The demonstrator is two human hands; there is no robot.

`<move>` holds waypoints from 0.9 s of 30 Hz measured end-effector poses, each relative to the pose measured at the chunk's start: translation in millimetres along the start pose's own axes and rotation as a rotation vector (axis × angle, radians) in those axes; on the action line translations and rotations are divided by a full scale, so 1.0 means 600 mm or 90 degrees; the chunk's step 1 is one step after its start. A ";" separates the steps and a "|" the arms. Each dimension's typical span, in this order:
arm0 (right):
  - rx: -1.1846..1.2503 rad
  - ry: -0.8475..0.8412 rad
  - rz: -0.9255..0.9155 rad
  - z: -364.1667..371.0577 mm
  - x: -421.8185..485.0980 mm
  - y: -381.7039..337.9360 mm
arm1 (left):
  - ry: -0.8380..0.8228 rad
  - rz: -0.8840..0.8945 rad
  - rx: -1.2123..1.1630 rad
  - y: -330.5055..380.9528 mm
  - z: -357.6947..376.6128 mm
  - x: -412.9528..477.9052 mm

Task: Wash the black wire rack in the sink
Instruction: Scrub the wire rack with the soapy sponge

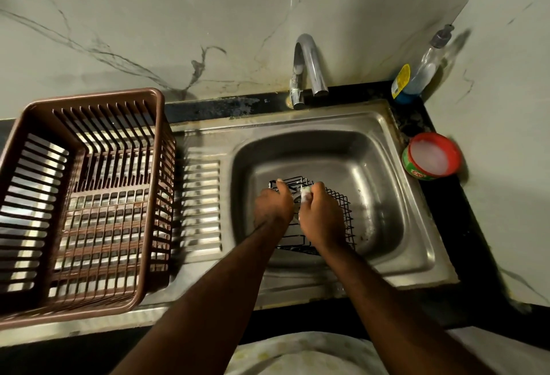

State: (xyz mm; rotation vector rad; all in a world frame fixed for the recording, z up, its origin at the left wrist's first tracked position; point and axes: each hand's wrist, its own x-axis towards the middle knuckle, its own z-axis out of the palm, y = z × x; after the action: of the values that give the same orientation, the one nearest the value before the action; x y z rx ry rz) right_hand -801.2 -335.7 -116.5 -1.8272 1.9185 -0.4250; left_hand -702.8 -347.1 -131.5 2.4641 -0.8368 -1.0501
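My right grip (323, 220) pinches a soapy pad (306, 194); left grip (273, 205) curls round an edge of the rack (339, 211), which lies in the sink (387, 124) basin. Risk: slick wires slip from the left grip and the rack skids, or the pad snags on a wire.

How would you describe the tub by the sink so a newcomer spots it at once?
Start at the steel sink. On the black counter by its right rim sits a round open tub, nearer than the clear bottle. Only it has a red rim.
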 end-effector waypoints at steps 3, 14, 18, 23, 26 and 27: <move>0.017 0.022 -0.064 0.002 -0.008 0.004 | -0.013 0.000 0.004 0.000 -0.007 0.000; -0.228 -0.174 0.139 -0.013 0.008 0.161 | -0.058 0.054 0.086 0.007 -0.015 0.003; -0.078 -0.078 0.098 -0.001 -0.010 0.117 | -0.071 0.035 0.057 0.008 -0.011 0.009; 0.049 0.048 -0.011 0.008 -0.040 0.044 | -0.057 0.030 0.017 0.008 -0.007 0.011; 0.047 0.044 -0.062 0.009 -0.046 0.035 | -0.057 0.035 0.011 0.010 -0.010 0.008; 0.033 0.040 -0.071 0.008 -0.047 0.038 | -0.064 0.056 0.034 0.012 -0.013 0.004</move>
State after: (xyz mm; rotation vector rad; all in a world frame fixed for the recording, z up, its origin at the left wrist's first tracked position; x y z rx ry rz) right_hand -817.7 -305.9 -129.0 -1.9136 1.8346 -0.5694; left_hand -698.4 -353.3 -123.7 2.4094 -1.0072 -1.1409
